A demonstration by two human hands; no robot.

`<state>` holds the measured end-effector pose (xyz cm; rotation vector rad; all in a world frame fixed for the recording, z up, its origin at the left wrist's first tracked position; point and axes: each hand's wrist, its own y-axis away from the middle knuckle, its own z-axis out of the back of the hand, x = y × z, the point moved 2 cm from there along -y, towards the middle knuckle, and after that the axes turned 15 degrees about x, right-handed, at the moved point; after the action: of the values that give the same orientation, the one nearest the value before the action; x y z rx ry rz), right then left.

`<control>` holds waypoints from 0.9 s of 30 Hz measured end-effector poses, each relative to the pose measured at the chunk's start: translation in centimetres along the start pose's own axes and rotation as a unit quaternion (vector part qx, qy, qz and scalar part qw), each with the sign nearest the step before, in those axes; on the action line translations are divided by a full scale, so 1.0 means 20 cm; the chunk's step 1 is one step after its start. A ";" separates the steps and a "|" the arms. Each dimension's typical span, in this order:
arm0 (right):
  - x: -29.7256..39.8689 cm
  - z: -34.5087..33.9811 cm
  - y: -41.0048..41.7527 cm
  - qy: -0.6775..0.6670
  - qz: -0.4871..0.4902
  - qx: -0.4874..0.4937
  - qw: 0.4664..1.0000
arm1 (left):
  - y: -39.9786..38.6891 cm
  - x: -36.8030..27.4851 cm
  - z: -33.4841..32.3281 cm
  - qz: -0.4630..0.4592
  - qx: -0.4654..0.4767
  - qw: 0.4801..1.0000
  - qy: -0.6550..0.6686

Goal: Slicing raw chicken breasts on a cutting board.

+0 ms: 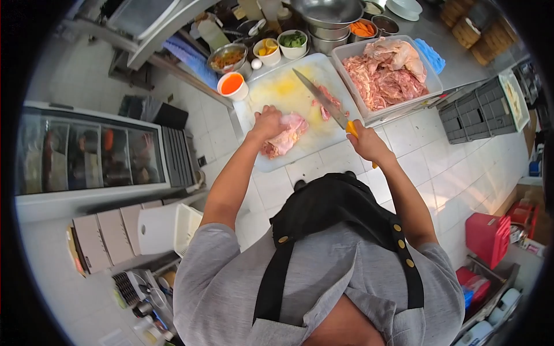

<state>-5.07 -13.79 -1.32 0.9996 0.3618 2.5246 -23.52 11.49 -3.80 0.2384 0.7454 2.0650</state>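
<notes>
My right hand (368, 145) is closed round the yellow handle of a large kitchen knife (318, 95), its blade pointing up and to the left over a white cutting board (268, 93). Fingers of my left hand (267, 123) rest on the left edge of a piece of raw chicken with skin (291, 132) on the near part of the board; whether they grip it cannot be told. Small raw meat scraps (325, 103) lie beside and under the blade. To the board's right, a clear plastic tub (368, 113) holds a heap of raw chicken (385, 82).
A tub of orange liquid (233, 84), a white egg (256, 64), a bowl of lemon pieces (267, 49) and a bowl of green leaves (293, 42) line the board's far left edge. Steel bowls (331, 17) stand behind. A grey crate (474, 110) is at the right.
</notes>
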 end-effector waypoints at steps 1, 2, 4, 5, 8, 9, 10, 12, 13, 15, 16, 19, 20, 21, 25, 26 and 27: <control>0.00 0.00 0.03 -0.011 0.007 0.015 1.000 | 0.00 0.04 0.00 0.003 -0.003 1.000 -0.015; -0.02 -0.02 0.05 -0.020 0.013 0.007 1.000 | -0.02 0.08 -0.03 -0.058 0.010 0.996 0.070; -0.06 -0.05 0.08 -0.061 0.062 0.012 0.996 | -0.02 0.10 -0.02 -0.170 -0.035 0.973 0.151; -0.09 -0.06 0.10 -0.069 0.063 0.003 0.996 | -0.01 0.09 0.00 -0.171 -0.034 0.975 0.139; -0.11 -0.07 0.21 -0.130 0.031 0.011 0.991 | 0.17 -0.03 0.16 -0.170 -0.036 0.931 0.322; -0.12 -0.06 0.22 -0.133 0.036 0.009 0.990 | 0.22 -0.07 0.21 -0.167 -0.038 0.933 0.318; -0.13 -0.05 0.23 -0.136 0.038 -0.001 0.990 | 0.27 -0.08 0.24 -0.155 -0.086 0.888 0.424; -0.15 -0.03 0.23 -0.137 0.049 -0.005 0.989 | 0.35 -0.09 0.28 -0.145 -0.162 0.797 0.563; -0.16 -0.01 0.23 -0.153 0.050 -0.011 0.987 | 0.37 -0.08 0.28 -0.139 -0.168 0.796 0.564; -0.17 0.01 0.22 -0.165 0.058 -0.010 0.985 | 0.40 -0.06 0.28 -0.165 -0.155 0.748 0.624; -0.17 0.03 0.22 -0.166 0.064 -0.014 0.984 | 0.41 -0.04 0.30 -0.160 -0.163 0.745 0.626; -0.18 0.04 0.20 -0.169 0.072 -0.009 0.983 | 0.43 0.02 0.38 -0.150 -0.079 0.803 0.571; -0.16 0.06 0.21 -0.182 0.078 -0.010 0.980 | 0.42 0.03 0.40 -0.168 -0.047 0.843 0.509; -0.16 0.07 0.21 -0.197 0.079 -0.013 0.977 | 0.42 0.01 0.42 -0.187 -0.011 0.877 0.442; -0.17 0.05 0.20 -0.188 0.077 -0.009 0.979 | 0.43 -0.01 0.49 -0.248 0.084 0.907 0.332; -0.16 0.03 0.20 -0.185 0.077 -0.006 0.980 | 0.40 0.00 0.50 -0.264 0.096 0.903 0.325; -0.14 0.01 0.20 -0.180 0.078 -0.002 0.981 | 0.35 0.03 0.48 -0.264 0.092 0.902 0.328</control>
<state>-4.05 -18.58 -1.33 1.5019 0.1751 2.4045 -24.63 13.15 7.99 -0.5405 1.2531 1.5312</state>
